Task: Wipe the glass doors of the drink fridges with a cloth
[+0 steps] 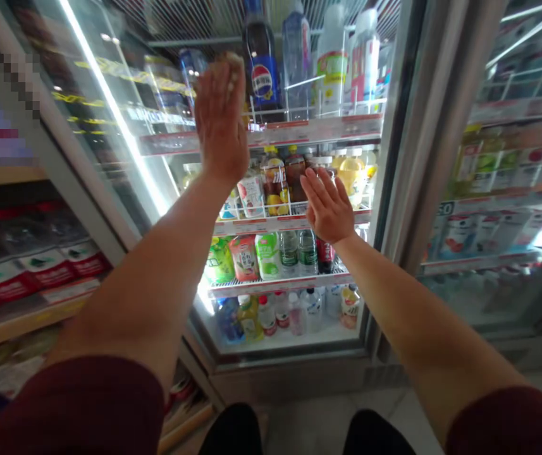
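Note:
My left hand (222, 120) is raised in front of the glass-fronted drinks cooler (294, 361), near the top shelf. Its fingers stretch upward, close together and slightly blurred. A pale brownish patch shows at the fingertips, too smeared to name. Just right of it stands a large cola bottle (262, 63) with a blue label. Lower and to the right, my right hand (330, 205) is held flat with fingers extended, before the second shelf. Behind it are dark tea bottles (295, 174) and bottles of pale yellow drink (352, 174). Whether either palm touches the glass I cannot tell.
Pouches and bottles, including a green-and-white pouch (267, 254), fill the third shelf; small bottles (267, 316) line the bottom. A metal door post (422, 189) separates another drinks cooler on the right. At left is a rack of red-and-white packs (38, 272). Tiled floor (306, 417) lies below.

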`<state>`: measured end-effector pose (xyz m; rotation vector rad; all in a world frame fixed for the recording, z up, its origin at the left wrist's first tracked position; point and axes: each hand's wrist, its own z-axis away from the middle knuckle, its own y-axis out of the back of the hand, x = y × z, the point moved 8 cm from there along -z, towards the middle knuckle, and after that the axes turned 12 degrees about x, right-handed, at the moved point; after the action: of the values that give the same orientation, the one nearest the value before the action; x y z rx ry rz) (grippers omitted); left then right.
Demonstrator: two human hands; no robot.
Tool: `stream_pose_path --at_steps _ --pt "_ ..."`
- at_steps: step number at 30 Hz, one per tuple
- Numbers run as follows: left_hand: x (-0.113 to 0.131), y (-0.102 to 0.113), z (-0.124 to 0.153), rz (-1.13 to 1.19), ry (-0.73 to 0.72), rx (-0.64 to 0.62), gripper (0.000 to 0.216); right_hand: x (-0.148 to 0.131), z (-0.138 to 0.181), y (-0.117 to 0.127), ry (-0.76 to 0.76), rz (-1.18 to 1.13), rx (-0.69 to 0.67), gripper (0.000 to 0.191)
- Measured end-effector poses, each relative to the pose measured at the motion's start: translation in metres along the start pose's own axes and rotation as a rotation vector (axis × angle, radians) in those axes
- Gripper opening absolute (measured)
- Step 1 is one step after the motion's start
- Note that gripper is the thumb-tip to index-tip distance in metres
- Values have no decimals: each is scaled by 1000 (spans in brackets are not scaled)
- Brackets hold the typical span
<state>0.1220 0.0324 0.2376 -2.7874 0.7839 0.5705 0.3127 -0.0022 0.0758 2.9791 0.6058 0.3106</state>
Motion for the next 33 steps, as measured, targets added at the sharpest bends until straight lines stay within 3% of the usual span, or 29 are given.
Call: stream_pose_path --at_steps 5,7,9,13,15,18,20,22,24,27,29,31,33 --pt "86 8 64 111 -118 -288 53 0 1 -1 11 2 0 65" --pt "96 14 76 172 -151 -364 53 0 1 -1 17 6 3 65" --pt "73 16 60 168 -101 -337 55 0 1 -1 20 15 11 64" --pt "5 16 9 69 77 -141 57 -1 1 1 36 36 41 62" --pt "4 15 12 43 106 -109 56 -2 1 1 36 33 38 62" --pt "54 17 61 83 -11 -197 60 0 0 -1 14 19 1 63" --pt "100 20 104 196 -220 -338 64 0 0 -2 2 14 -22 63" --pt "121 26 126 282 -368 -440 64 1 0 -2 2 12 -28 64" --pt "102 29 111 264 -349 -433 61 0 0 -2 7 12 -21 65" --pt "36 31 56 92 -94 -270 60 0 0 0 9 17 -10 65" --pt "9 32 39 17 45 -182 59 -1 0 0 6 18 -10 65" --pt "14 33 52 23 77 -153 59 -1 0 0 2 14 -16 65" --pt "48 37 93 91 -16 -190 62 0 0 0 1 9 -18 66"
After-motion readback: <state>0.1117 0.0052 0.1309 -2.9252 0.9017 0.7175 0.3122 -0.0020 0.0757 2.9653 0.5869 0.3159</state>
